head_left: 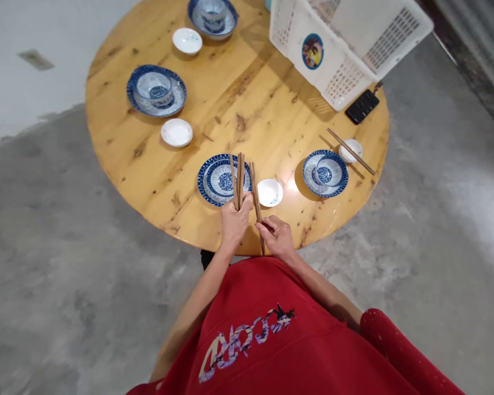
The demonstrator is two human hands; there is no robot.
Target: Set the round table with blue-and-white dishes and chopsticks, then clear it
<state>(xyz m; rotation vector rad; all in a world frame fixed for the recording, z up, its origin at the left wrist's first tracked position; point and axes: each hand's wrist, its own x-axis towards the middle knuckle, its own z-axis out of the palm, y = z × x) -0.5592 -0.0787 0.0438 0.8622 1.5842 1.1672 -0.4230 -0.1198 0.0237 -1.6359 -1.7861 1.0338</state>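
My left hand is closed around a bundle of several brown wooden chopsticks, their upper ends fanned slightly apart. A pair of chopsticks is pinched in my right hand, slanting up and to the left. Both hands are over the near edge of the round table. Just beyond the left hand lies a blue-patterned plate with a bowl on it, partly covered by the chopsticks. A small white dish stands beside the chopsticks held in my right hand.
The round wooden table also carries a blue plate with a bowl at right, near a white dish with chopsticks across it. More plates, bowls and dishes are at left and back. A white plastic basket and black phone stand back right.
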